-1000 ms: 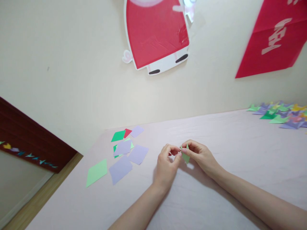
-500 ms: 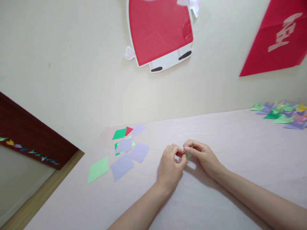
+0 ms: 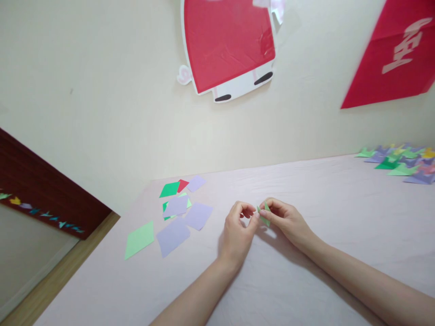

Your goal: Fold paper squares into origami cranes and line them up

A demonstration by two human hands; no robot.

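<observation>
Left hand (image 3: 237, 233) sits slightly further left than in the preceding frame, and two points of the folded green paper (image 3: 266, 221) now show. Location of the paper: between the two hands, above the surface. Right hand (image 3: 292, 222): thumb and fingers pinch the paper. Left hand: thumb and forefinger tips close together at the paper's left edge; whether they grip it cannot be told.

Handling (estimated): very light, thin, stiff only along its folds, easily creased or torn. Grip the layered body between thumb and forefinger pads; apply little force to the points.

Surface: pale pinkish cloth (image 3: 306, 190), lightly wrinkled, likely low-slip for paper. To the left lie a light green sheet (image 3: 139, 240), purple sheets (image 3: 173, 237), a dark green sheet (image 3: 169, 189) and a red sheet (image 3: 182, 184). Folded paper shapes (image 3: 387, 163) stand in rows at far right.

Room: pale wall (image 3: 118, 90) with a red-and-white cutout (image 3: 227, 50) and a red banner (image 3: 377, 54); wooden floor (image 3: 84, 253) at left
</observation>
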